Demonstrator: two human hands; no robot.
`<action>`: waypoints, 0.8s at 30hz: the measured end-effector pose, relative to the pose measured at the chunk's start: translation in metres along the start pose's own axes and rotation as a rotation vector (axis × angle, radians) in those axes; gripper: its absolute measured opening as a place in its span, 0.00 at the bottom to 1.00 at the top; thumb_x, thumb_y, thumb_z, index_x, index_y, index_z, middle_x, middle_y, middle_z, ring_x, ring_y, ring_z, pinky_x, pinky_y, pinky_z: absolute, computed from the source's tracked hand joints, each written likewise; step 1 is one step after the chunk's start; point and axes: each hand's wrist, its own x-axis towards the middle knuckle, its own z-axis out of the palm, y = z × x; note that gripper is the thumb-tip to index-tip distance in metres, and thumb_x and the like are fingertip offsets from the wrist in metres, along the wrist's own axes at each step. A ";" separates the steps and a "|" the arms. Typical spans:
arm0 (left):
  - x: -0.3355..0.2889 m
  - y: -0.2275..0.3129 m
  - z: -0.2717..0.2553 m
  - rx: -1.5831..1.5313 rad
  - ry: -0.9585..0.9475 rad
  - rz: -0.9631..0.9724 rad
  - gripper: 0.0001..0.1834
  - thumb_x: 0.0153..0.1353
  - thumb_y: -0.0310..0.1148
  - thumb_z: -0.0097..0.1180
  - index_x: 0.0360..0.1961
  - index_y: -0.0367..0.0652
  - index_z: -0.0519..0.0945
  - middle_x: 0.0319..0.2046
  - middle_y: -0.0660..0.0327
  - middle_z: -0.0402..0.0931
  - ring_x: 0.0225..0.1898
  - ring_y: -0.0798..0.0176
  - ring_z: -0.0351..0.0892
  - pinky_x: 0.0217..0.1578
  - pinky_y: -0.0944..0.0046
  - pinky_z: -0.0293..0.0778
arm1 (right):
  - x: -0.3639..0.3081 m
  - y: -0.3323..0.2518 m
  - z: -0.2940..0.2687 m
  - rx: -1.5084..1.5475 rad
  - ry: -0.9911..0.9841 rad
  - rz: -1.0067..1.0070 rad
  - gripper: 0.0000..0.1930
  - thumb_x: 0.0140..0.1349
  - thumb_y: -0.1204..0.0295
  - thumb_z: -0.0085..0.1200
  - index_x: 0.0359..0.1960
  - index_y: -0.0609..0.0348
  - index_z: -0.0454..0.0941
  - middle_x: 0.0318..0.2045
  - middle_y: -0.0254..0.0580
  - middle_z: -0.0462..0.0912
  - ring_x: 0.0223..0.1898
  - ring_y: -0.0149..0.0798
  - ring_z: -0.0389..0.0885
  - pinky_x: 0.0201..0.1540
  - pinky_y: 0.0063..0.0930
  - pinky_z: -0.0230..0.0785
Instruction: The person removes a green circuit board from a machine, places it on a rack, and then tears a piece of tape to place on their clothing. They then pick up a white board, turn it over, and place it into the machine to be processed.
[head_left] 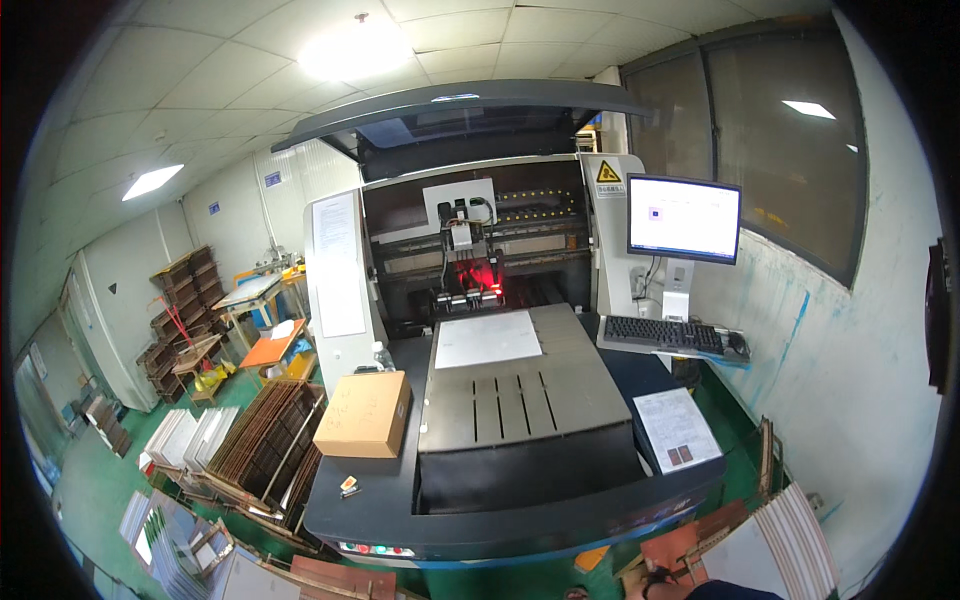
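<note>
At the lower edge, right of centre, a little of my right arm and hand [660, 590] shows beside a dark sleeve, with a dark band at the wrist. It is close to a rack of pale flat panels [785, 545] and a reddish-brown board [690, 535]; its fingers are cut off or hidden. My left hand is out of the picture. Ahead stands a large dark machine with its lid [450, 115] raised. A white sheet or panel [487, 339] lies on its grey slotted bed [520, 400], below a head [468, 280] glowing red.
A cardboard box [362, 414] and a small orange-and-white item [348, 486] rest on the machine's left ledge. To the right are a monitor [684, 218], a keyboard [660, 332] and a printed sheet [676, 428]. Brown racks [265, 430] and more panels [165, 530] stand at left.
</note>
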 end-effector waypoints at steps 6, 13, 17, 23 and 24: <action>-0.058 -0.024 0.029 -0.092 0.026 -0.166 0.19 0.61 0.43 0.38 0.51 0.50 0.71 0.49 0.50 0.70 0.48 0.48 0.70 0.48 0.50 0.66 | 0.051 -0.067 -0.050 0.416 0.280 -0.278 0.18 0.51 0.64 0.48 0.42 0.58 0.77 0.33 0.44 0.82 0.33 0.41 0.80 0.42 0.34 0.71; -0.142 0.071 0.045 -0.743 0.137 -0.379 0.24 0.59 0.47 0.43 0.48 0.39 0.73 0.44 0.47 0.75 0.46 0.48 0.73 0.47 0.54 0.68 | 0.027 -0.091 -0.093 0.168 -0.065 -0.226 0.17 0.46 0.69 0.51 0.40 0.52 0.76 0.33 0.48 0.79 0.37 0.48 0.78 0.38 0.41 0.70; -0.195 0.140 0.023 -0.906 0.263 -0.431 0.26 0.57 0.49 0.47 0.45 0.37 0.76 0.41 0.47 0.76 0.46 0.50 0.74 0.47 0.58 0.68 | 0.094 -0.052 -0.070 0.046 -0.109 -0.230 0.09 0.49 0.70 0.47 0.30 0.52 0.79 0.22 0.46 0.80 0.25 0.46 0.78 0.28 0.40 0.70; -0.253 0.159 0.091 -0.992 0.376 -0.658 0.24 0.55 0.48 0.48 0.41 0.38 0.78 0.39 0.47 0.77 0.45 0.49 0.75 0.47 0.57 0.68 | 0.139 -0.104 -0.099 -0.199 -0.174 -0.308 0.08 0.51 0.69 0.44 0.25 0.51 0.78 0.20 0.45 0.78 0.22 0.45 0.76 0.24 0.39 0.67; -0.262 0.158 0.112 -1.036 0.391 -0.724 0.24 0.55 0.48 0.48 0.41 0.38 0.78 0.39 0.47 0.77 0.44 0.49 0.75 0.46 0.56 0.68 | 0.146 -0.117 -0.102 -0.239 -0.176 -0.338 0.09 0.51 0.69 0.43 0.24 0.51 0.78 0.20 0.45 0.78 0.21 0.45 0.76 0.23 0.38 0.67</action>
